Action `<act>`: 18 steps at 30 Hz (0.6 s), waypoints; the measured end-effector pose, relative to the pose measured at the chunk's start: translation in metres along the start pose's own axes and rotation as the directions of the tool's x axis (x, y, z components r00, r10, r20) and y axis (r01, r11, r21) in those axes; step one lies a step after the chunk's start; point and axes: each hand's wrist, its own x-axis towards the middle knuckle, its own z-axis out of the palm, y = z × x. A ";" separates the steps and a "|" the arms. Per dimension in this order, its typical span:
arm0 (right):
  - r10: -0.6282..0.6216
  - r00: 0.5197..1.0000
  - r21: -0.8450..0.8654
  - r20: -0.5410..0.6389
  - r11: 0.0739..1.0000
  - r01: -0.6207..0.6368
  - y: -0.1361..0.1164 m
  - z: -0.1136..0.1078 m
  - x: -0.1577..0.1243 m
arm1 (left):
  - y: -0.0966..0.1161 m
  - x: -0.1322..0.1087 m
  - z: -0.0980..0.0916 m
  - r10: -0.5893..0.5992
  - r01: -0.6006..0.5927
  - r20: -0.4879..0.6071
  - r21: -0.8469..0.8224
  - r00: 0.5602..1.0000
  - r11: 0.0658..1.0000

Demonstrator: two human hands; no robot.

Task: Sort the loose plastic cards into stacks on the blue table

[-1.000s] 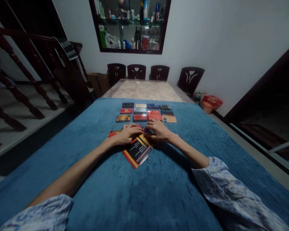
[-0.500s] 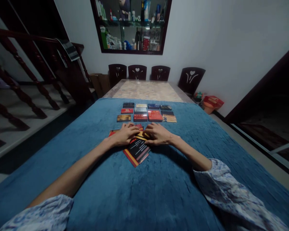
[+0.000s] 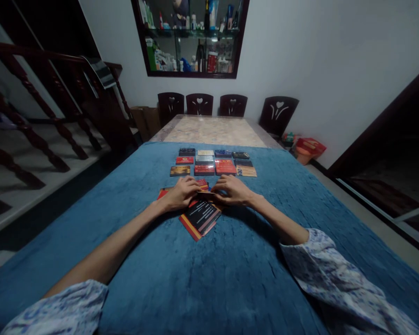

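Observation:
Between my two hands a thin card (image 3: 206, 193) is held edge-on, slightly above a loose heap of cards. My left hand (image 3: 183, 191) pinches its left end, and my right hand (image 3: 233, 190) grips the right end. Under them spreads the heap, with a black card with white print (image 3: 200, 215) on top and a red and yellow card (image 3: 191, 228) poking out below it. Beyond my fingers several neat stacks lie in rows, among them a gold card (image 3: 180, 170), a red stack (image 3: 225, 167) and a cream card (image 3: 246, 171).
A blue cloth (image 3: 143, 279) covers the near part of the table, and the bare marbled tabletop (image 3: 212, 130) shows at the far end. Dark chairs (image 3: 199, 104) stand behind it. A wooden railing (image 3: 45, 111) runs along the left; a red bag (image 3: 310, 146) sits on the floor at right.
The yellow card that lay flat under my fingers appears lifted and tipped up edge-on between both hands. The stacks behind stay where they were.

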 end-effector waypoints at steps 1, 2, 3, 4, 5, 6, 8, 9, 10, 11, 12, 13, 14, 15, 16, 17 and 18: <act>0.006 1.000 -0.011 -0.014 1.000 -0.006 0.001 0.001 0.000 | -0.001 0.001 0.002 -0.009 0.009 -0.015 -0.006 1.000 1.000; 0.014 1.000 -0.023 -0.025 1.000 -0.015 0.002 0.002 0.000 | -0.002 0.001 0.004 -0.020 0.020 -0.025 -0.008 0.999 1.000; 0.025 0.999 -0.034 -0.036 0.999 -0.026 0.003 0.004 0.001 | -0.003 0.002 0.007 -0.034 0.034 -0.032 -0.008 0.999 0.999; 0.038 0.998 -0.045 -0.047 0.998 -0.041 0.003 0.005 0.001 | -0.003 0.002 0.009 -0.053 0.052 -0.042 -0.007 0.998 0.999; 0.053 0.997 -0.053 -0.061 0.997 -0.056 0.003 0.007 0.002 | -0.004 0.002 0.011 -0.075 0.074 -0.059 -0.009 0.995 0.997; 0.067 0.995 -0.058 -0.076 0.996 -0.071 0.003 0.008 0.002 | -0.004 0.003 0.013 -0.099 0.098 -0.079 -0.017 0.992 0.995; 0.085 0.990 -0.055 -0.108 0.994 -0.092 0.003 0.011 0.003 | -0.004 0.003 0.016 -0.146 0.141 -0.123 -0.047 0.982 0.989; 0.091 0.988 -0.047 -0.122 0.994 -0.098 0.003 0.012 0.003 | -0.004 0.003 0.017 -0.167 0.159 -0.143 -0.064 0.976 0.985; 0.098 0.986 -0.037 -0.133 0.994 -0.104 0.002 0.013 0.004 | -0.003 0.003 0.018 -0.186 0.175 -0.158 -0.080 0.970 0.981; 0.107 0.984 -0.026 -0.143 0.993 -0.112 0.002 0.014 0.004 | -0.003 0.003 0.018 -0.200 0.187 -0.168 -0.091 0.965 0.978; 0.119 0.981 -0.015 -0.151 0.992 -0.122 0.002 0.014 0.004 | -0.002 0.003 0.018 -0.212 0.197 -0.175 -0.098 0.961 0.976; 0.132 0.979 -0.003 -0.158 0.991 -0.134 0.001 0.015 0.004 | -0.002 0.003 0.018 -0.220 0.204 -0.180 -0.101 0.959 0.974; 0.145 0.976 0.009 -0.164 0.989 -0.146 0.001 0.016 0.003 | -0.002 0.004 0.018 -0.225 0.209 -0.183 -0.103 0.957 0.973; 0.158 0.973 0.022 -0.168 0.987 -0.156 0.001 0.016 0.003 | -0.001 0.004 0.018 -0.227 0.211 -0.185 -0.102 0.956 0.972; 0.170 0.971 0.034 -0.171 0.985 -0.167 0.001 0.017 0.003 | -0.001 0.004 0.018 -0.230 0.214 -0.187 -0.100 0.955 0.972; 0.182 0.968 0.044 -0.174 0.983 -0.177 0.001 0.017 0.003 | -0.001 0.004 0.018 -0.234 0.219 -0.191 -0.097 0.953 0.971; 0.195 0.965 0.053 -0.178 0.981 -0.188 0.001 0.018 0.003 | -0.001 0.004 0.019 -0.239 0.225 -0.195 -0.093 0.951 0.970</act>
